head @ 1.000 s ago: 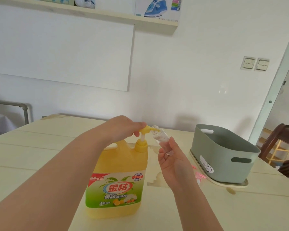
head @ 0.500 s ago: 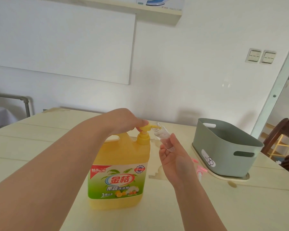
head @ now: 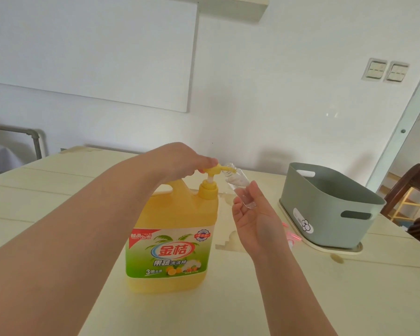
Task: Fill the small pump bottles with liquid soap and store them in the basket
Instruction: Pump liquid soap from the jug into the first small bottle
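One small bottle (head: 238,187) tilted at jug (head: 175,238) spout | your right hand (head: 255,221) pinches it | your left hand (head: 184,158) curls over pump head (head: 212,169) | step: filling | next: press slowly, neck aligned | basket (head: 325,214) by table (head: 349,299) right edge

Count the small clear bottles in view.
1. The small clear bottle is held tilted in the right hand, mouth at the pump spout of the yellow jug. More may lie hidden inside the green basket.
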Demonstrator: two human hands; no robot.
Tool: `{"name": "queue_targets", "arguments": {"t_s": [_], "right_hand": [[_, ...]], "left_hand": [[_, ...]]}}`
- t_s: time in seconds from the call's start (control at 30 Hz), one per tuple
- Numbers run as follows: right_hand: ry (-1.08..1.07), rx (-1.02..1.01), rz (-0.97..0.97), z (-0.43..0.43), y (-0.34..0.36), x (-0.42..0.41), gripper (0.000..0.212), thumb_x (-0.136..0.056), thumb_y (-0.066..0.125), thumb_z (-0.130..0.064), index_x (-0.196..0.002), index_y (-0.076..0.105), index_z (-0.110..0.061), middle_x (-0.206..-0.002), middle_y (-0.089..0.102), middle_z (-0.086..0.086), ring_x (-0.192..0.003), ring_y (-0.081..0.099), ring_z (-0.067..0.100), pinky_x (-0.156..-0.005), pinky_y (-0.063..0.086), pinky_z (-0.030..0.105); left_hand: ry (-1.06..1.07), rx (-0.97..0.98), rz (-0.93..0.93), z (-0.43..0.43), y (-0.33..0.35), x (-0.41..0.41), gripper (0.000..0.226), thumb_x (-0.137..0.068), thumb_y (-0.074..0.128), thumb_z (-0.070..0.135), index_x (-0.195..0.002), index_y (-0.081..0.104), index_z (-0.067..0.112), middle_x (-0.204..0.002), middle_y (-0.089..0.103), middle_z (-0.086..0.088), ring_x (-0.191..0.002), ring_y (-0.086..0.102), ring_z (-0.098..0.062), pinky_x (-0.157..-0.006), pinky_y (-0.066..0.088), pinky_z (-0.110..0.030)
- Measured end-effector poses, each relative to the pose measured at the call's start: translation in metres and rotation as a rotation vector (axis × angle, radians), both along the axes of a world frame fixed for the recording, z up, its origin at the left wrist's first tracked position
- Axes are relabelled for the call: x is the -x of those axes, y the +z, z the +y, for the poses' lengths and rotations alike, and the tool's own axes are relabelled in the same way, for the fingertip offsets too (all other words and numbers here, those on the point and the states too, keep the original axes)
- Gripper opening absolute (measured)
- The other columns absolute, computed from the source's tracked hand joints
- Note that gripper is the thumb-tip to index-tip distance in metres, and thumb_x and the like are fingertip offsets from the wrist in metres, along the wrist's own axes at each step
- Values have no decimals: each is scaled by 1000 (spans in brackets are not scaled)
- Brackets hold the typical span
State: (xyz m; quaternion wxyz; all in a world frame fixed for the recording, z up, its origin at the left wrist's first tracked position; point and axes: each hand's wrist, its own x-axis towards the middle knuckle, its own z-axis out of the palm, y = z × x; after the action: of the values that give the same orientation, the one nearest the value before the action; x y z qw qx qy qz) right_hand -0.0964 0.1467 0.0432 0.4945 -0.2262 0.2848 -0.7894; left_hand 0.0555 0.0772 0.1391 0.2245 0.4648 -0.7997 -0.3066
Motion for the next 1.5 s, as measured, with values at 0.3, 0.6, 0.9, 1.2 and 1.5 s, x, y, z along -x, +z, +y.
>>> {"name": "queue_targets", "arguments": {"t_s": [0.3, 0.6, 0.9, 1.2, 1.5], "right_hand": [[-9, -18, -33, 0, -5, -2, 14, -86, 62, -21, -84, 62, -7, -71, 65, 4, -56, 58, 10, -53, 51, 15], [-17, -1, -4, 3, 7, -1, 15, -89, 62, -19, -81, 64, -6, -74, 64, 5, -57, 58, 11, -54, 51, 15], [3, 0, -4, -1, -1, 0, 13, -86, 62, -20, -86, 63, -7, -72, 65, 3, -57, 58, 10, -54, 50, 15], [-3, -12, -28, -3, -2, -2, 13, -86, 63, -19, -82, 64, -6, -73, 63, 4, -56, 57, 10, -53, 51, 14], [-2, 7, -16, 0, 9, -2, 21, -87, 63, -19, -70, 68, -8, -75, 63, 5, -55, 57, 10, -54, 51, 15]], "left_hand": [[18, 47, -53, 3, -1, 1, 40, -86, 55, 53, -106, 66, 20, -96, 59, 4, -99, 54, -18, -80, 39, -29], [-25, -3, 64, 5, 0, -4, 33, -87, 51, 55, -75, 65, 27, -79, 53, 5, -74, 48, -6, -80, 36, -30], [-9, -4, 5, 2, 3, -2, 33, -83, 58, 53, -70, 68, 25, -81, 56, 6, -73, 50, -9, -74, 36, -28], [-24, 0, -48, 6, 1, -1, 40, -89, 50, 52, -93, 71, 19, -101, 57, 0, -106, 52, -19, -85, 34, -29], [-16, -32, 18, 3, -1, -1, 42, -88, 49, 54, -68, 65, 22, -75, 52, 3, -74, 49, -12, -80, 37, -31]]}}
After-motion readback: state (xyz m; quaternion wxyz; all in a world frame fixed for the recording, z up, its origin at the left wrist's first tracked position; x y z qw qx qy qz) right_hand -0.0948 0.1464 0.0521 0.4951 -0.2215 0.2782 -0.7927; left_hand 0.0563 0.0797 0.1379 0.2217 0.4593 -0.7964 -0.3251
